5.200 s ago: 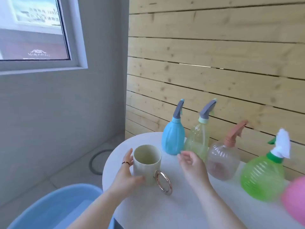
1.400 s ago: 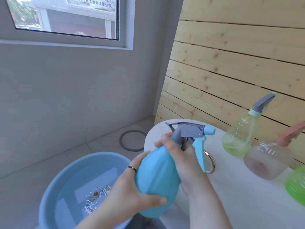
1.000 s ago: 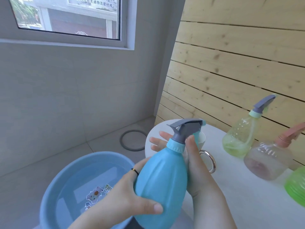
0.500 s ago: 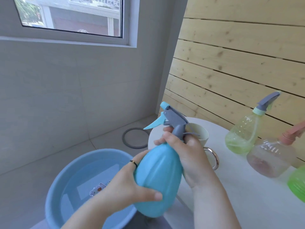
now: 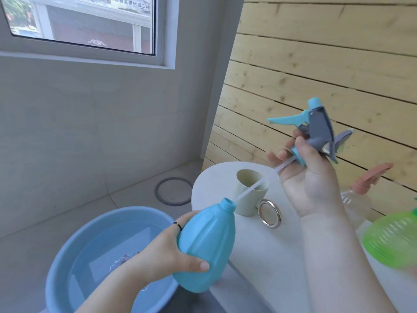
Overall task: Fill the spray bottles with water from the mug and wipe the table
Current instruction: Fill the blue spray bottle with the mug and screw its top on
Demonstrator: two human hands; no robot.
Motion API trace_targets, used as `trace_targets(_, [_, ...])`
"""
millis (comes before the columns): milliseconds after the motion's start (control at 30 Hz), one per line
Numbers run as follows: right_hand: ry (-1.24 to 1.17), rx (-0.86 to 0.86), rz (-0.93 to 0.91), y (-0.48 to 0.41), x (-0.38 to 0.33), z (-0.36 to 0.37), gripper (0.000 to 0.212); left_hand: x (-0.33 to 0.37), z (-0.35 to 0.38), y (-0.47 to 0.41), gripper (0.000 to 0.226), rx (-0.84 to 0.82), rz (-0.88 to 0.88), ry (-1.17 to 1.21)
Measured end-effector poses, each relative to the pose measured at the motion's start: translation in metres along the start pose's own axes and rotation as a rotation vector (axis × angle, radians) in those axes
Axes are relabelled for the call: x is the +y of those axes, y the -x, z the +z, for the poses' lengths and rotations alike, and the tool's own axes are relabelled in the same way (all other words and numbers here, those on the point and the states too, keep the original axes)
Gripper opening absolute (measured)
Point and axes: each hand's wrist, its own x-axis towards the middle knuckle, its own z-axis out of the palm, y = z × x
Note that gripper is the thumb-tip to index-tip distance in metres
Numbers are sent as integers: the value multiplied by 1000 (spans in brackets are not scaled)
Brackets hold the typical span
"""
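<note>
My left hand (image 5: 162, 256) grips the body of the blue spray bottle (image 5: 207, 247), tilted with its open neck pointing up and right, off the table's left edge. My right hand (image 5: 309, 177) holds the grey-and-blue spray head (image 5: 316, 129) lifted above the table; its white dip tube (image 5: 255, 186) still reaches down into the bottle's neck. The cream mug (image 5: 248, 193) with a metal ring handle stands on the white round table (image 5: 266, 251) behind the bottle.
A blue basin (image 5: 74, 256) holding water sits on the floor at the lower left. A clear bottle with a pink head (image 5: 361, 193) and a green bottle (image 5: 392, 240) stand at the table's right. A wooden slat wall is behind; a grey ring (image 5: 173, 190) lies on the floor.
The spray head has come off the blue bottle: my right hand has lifted it up and to the right, drawing the dip tube out. My left hand still holds the bottle body.
</note>
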Motion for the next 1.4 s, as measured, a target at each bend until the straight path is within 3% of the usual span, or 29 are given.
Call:
trace_targets(100, [270, 180, -153, -1, -40, -7, 21, -2, 7, 1, 88, 92, 31, -54])
trace_targets(167, [675, 264, -206, 4, -60, -17, 20, -2, 11, 3, 83, 135, 67, -53])
trace_targets(267, [1218, 293, -102, 18, -72, -43, 12, -2, 15, 6, 87, 171, 91, -92])
trace_targets(300, [1299, 275, -48, 25, -69, -53, 3, -2, 16, 7, 87, 186, 95, -100])
trace_targets(433, [1517, 164, 88, 48, -41, -105, 17, -5, 21, 10, 79, 223, 98, -104])
trace_targets(567, [1801, 190, 265, 61, -11, -145, 36, -7, 24, 12, 78, 257, 99, -98])
trace_targets(700, [2016, 152, 291, 72, 7, -161, 34, -7, 26, 14, 80, 286, 88, -123])
trace_targets(867, [2028, 168, 212, 76, 24, -163, 32, -6, 26, 15, 88, 292, 68, -127])
trace_targets(1000, [2183, 136, 267, 77, 24, -160, 35, -6, 26, 16, 86, 293, 63, -136])
trace_targets(1133, [2180, 163, 197, 77, 12, -150, 51, -5, 23, 15, 88, 312, 69, -132])
trace_targets(1267, [1681, 186, 7, 65, 13, -126, 47, -6, 22, 14, 90, 307, 81, -117])
trace_targets(1400, [1315, 173, 188, 45, 38, -98, 44, -9, 19, 13, 94, 323, 90, -125])
